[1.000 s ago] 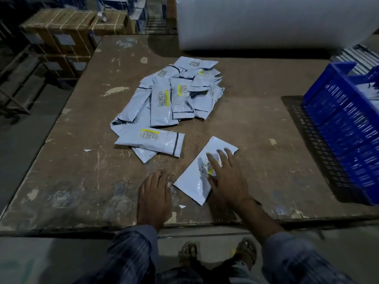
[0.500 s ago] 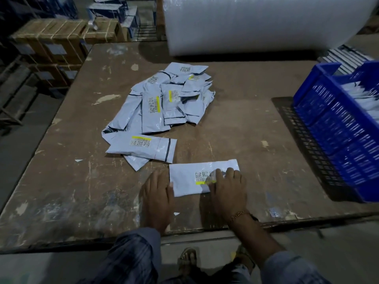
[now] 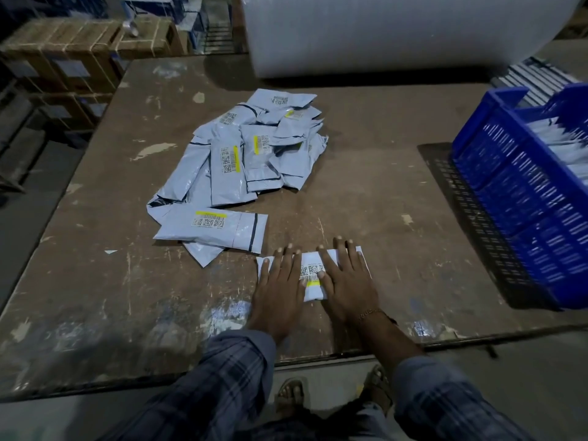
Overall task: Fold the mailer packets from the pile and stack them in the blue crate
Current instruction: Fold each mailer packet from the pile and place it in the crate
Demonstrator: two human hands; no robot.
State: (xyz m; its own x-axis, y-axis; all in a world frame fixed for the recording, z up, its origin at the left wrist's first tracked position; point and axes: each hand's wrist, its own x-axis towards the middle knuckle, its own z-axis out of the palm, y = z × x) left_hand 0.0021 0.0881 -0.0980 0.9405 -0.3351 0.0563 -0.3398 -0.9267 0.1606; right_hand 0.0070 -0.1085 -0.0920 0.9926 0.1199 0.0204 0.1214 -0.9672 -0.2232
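A: What's furthest left on the table (image 3: pixel 95 281)?

B: The pile (image 3: pixel 248 154) of grey mailers, mid-table, one labelled mailer (image 3: pixel 211 230) at its near edge.

A: And the hands?

B: Near the front edge, the left hand (image 3: pixel 280 284) and the right hand (image 3: pixel 346 281) lie flat, fingers straight — both pressing one white packet (image 3: pixel 311 265), gripping nothing.

A: The crate?

B: The blue crate (image 3: pixel 521 189) sits far right — packets already inside.

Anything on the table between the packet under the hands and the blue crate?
Nothing visible. Both hands, left hand and right hand, press flat on the packet; bare table runs from there to the blue crate. The pile lies off to the left.
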